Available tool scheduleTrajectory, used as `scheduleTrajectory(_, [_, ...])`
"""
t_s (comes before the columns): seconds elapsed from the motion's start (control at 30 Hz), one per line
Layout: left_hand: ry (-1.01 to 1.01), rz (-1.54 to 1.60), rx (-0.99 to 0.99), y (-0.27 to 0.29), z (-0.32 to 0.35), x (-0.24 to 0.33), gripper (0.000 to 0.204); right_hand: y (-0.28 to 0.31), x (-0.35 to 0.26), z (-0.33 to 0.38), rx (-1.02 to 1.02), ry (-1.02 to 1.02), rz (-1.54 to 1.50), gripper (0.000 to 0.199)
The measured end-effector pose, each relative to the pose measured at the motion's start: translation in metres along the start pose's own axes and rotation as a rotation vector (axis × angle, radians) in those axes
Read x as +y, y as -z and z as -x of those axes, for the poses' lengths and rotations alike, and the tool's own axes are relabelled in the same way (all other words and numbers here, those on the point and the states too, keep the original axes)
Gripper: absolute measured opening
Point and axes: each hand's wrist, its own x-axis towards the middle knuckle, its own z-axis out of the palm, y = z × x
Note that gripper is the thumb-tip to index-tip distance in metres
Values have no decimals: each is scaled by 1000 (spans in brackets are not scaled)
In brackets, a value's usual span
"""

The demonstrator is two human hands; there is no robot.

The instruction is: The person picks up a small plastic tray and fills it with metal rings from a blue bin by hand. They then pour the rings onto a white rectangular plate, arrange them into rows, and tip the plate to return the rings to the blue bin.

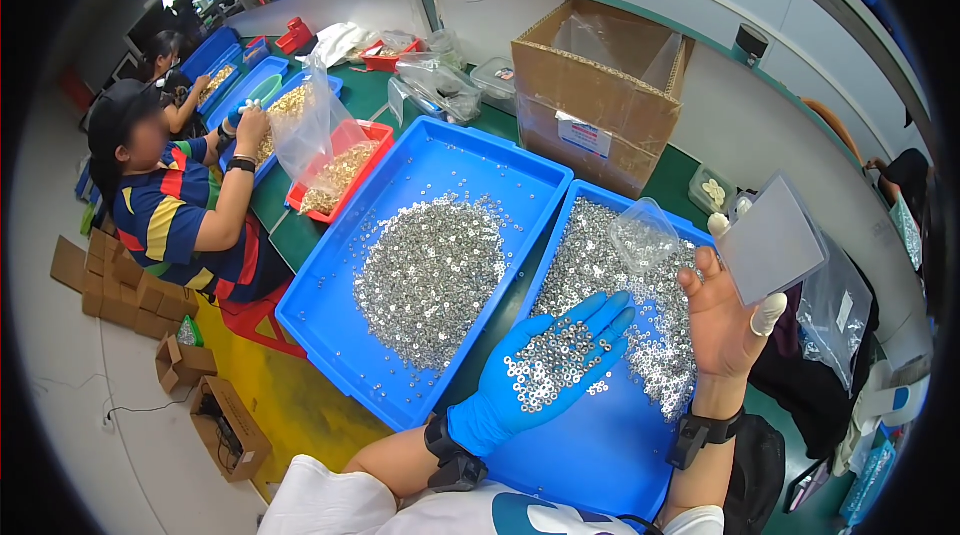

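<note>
Cupped palm-up over the near blue tray, the left hand wears a blue glove and carries a loose heap of small silver washers; its fingers lie spread and flat, not closed on anything. These washers are tiny flat rings, bright and metallic, and single ones are hard to tell apart. Beside it the right hand is bare apart from white finger cots, and pinches a flat grey card between thumb and fingertips, tilted above the tray's right edge. More washers cover that tray's far half, with a small clear plastic bag lying on them. Both wrists carry black bands, and the forearms are cut off by the lower edge.

A second blue tray sits to the left, washers piled in its middle. Beyond, a cardboard box with a clear liner stands open on the green table. At the table's left edge a person in a striped shirt holds a clear bag over a red tray.
</note>
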Motion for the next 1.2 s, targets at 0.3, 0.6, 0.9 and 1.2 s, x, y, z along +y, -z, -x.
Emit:
scheduleTrajectory(0.3, [-155,-9,19,13,3,14,53,3,3,-1,9,-18,-26,77])
scheduleTrajectory(0.6, [-543,-313,-47,-20,29,105,49,9,3,-2,17,-25,-29,72])
scheduleTrajectory(0.9, [-944,-1356,447,-1,33,143,45,2,0,-3,2,-35,24,69])
scheduleTrajectory(1.2, [-350,-927,69,-32,5,51,43,-3,7,5,-20,13,320,79])
